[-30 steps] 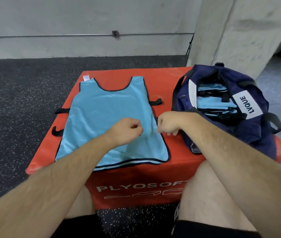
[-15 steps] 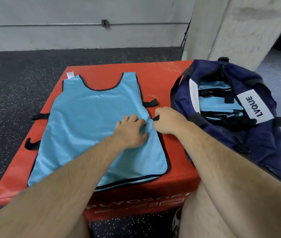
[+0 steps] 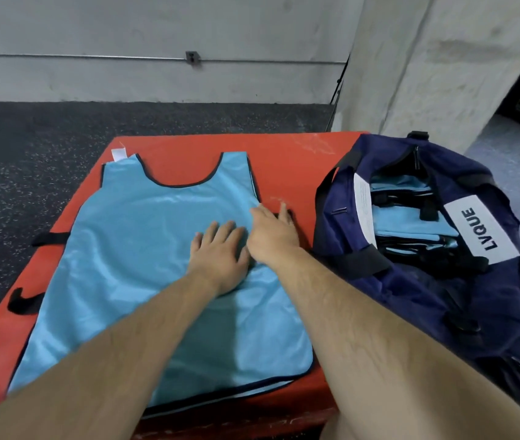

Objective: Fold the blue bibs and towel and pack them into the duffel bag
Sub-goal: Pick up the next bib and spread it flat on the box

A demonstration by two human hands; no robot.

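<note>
Lying flat on the red box [image 3: 284, 160], the blue bib [image 3: 144, 249] ran lengthwise away from us, neck farthest. Our left hand [image 3: 220, 249] pressed flat on its middle, fingers spread; our right hand [image 3: 271, 238], fingers straight, touched its right edge, nearer the open duffel bag [image 3: 411, 300] just beside.

My right hand [image 3: 273, 236] covers most of the bib [image 3: 144, 255] and its right-side strap [image 3: 289, 214]; only a black tip shows. The duffel bag [image 3: 442, 296] runs off the right edge. Its white inner label [image 3: 362, 211] has print too small to read. Front lettering on the red box [image 3: 300, 160] is blurred and cut off below.
</note>
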